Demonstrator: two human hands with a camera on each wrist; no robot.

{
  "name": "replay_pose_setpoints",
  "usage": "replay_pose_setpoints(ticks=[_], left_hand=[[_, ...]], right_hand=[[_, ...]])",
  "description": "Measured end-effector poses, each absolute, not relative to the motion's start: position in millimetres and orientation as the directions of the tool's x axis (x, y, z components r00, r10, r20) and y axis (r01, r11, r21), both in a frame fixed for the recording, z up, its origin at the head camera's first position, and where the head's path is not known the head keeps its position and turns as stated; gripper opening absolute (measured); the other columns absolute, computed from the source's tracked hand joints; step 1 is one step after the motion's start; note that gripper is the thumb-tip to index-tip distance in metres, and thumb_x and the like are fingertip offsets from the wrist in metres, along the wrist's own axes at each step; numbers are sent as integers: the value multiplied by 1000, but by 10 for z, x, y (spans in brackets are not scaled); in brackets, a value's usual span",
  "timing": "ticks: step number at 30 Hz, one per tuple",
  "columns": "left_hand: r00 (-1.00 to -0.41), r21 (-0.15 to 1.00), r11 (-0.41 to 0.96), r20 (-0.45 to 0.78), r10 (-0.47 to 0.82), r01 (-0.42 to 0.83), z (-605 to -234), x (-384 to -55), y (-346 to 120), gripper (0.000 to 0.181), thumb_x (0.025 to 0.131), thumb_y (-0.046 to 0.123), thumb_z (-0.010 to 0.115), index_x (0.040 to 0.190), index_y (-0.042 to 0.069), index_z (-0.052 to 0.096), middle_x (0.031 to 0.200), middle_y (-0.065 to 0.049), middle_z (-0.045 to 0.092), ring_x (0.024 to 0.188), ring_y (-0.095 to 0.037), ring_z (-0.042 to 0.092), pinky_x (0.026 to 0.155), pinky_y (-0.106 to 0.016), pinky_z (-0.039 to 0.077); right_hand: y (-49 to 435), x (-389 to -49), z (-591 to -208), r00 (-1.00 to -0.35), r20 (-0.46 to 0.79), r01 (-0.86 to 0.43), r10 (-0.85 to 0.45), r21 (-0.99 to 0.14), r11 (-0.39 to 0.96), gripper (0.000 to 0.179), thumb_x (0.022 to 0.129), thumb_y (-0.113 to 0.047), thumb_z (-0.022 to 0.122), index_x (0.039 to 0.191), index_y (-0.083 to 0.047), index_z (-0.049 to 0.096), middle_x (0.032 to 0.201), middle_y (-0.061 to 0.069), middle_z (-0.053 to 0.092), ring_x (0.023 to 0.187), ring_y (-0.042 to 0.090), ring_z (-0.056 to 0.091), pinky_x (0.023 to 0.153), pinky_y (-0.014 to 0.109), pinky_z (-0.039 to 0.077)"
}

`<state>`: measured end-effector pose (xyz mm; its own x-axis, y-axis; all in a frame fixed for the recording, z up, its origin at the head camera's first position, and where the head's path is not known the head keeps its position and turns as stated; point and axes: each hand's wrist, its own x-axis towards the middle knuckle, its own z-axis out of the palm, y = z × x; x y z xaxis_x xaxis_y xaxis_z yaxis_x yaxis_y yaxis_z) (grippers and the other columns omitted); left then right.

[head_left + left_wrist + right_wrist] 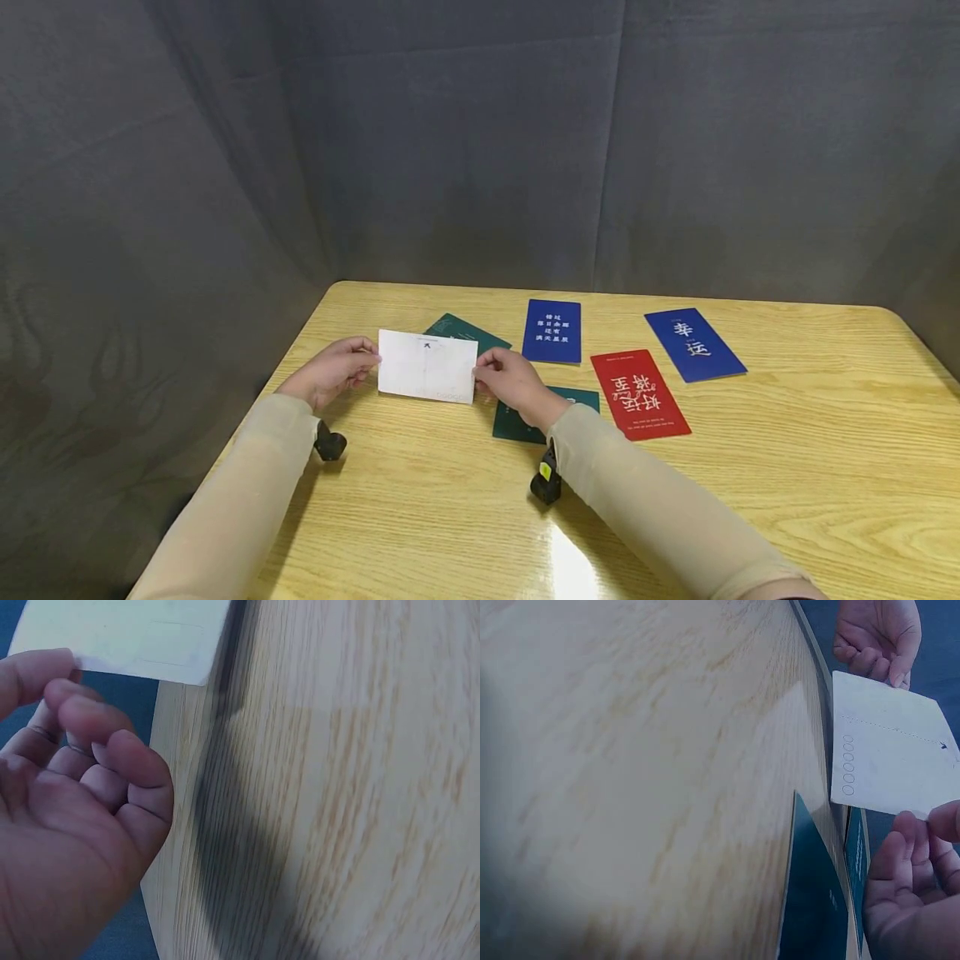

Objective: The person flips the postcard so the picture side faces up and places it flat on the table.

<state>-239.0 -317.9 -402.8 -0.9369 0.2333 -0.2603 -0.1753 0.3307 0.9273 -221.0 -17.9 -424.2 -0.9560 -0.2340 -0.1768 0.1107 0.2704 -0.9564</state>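
A white postcard [426,367] is held up above the table, its printed side with a dotted line and a row of small circles facing me. My left hand [339,370] pinches its left edge between thumb and fingers. At the opposite edge my right hand [517,382] pinches it the same way. In the left wrist view the left hand [82,795] has its fingers curled at the card's edge. The right wrist view shows both hands on the postcard [889,746]. Behind it a green card [457,327] is partly hidden; another green card [517,423] lies partly under the right forearm.
A blue card [552,332] with white characters lies behind the right hand. To the right are a red card [652,412] and a second blue card [693,343], both flat on the wooden table [825,433]. A dark grey curtain [465,150] hangs behind and at the left.
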Motion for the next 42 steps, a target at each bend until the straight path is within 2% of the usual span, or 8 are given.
replay_pose_setpoints(ticks=[7,15,22,30,37,42], left_hand=[[-937,941,278,-261,231,-193,-4032,-2413,-3170,8,108,8,52,111,2,54,87,-2,60,72,-10,56,69,-27,47],[-938,956,217,-249,242,-198,-4013,-2411,-3163,4,106,5,54,106,3,56,88,-3,61,74,-10,60,71,-28,48],[-936,960,191,-250,249,-206,-4006,-2398,-3152,4,108,6,50,107,3,53,94,-2,63,82,-11,64,72,-26,50],[-937,958,202,-250,244,-203,-4014,-2397,-3176,16,110,9,44,99,5,55,98,-3,64,86,-12,63,74,-25,51],[-940,954,214,-257,225,-209,-4031,-2380,-3200,21,111,9,43,122,-5,53,106,-4,61,91,-13,62,74,-25,51],[-943,952,212,-264,203,-221,-4070,-2393,-3204,20,108,6,50,125,-4,52,106,-3,55,79,-10,55,72,-26,50]], right_hand=[[-156,-2224,-4257,-956,-174,118,-234,-964,237,10,106,-11,59,109,-2,63,102,14,64,91,25,63,79,30,54],[-139,-2229,-4242,-959,-150,101,-242,-974,202,10,106,-10,59,108,-2,63,98,14,65,88,25,62,78,31,54],[-138,-2231,-4234,-960,-137,93,-245,-979,182,11,105,-8,59,110,-1,65,102,12,70,94,26,66,84,33,56],[-136,-2218,-4244,-954,-127,85,-272,-983,161,11,106,-7,58,109,1,65,103,15,71,95,26,66,84,33,56],[-138,-2201,-4241,-943,-118,79,-312,-987,137,18,107,-8,53,114,3,66,109,20,71,96,25,68,85,36,56],[-143,-2172,-4237,-942,-126,94,-310,-989,118,14,106,-5,56,114,4,64,100,14,70,89,22,67,82,35,55]])
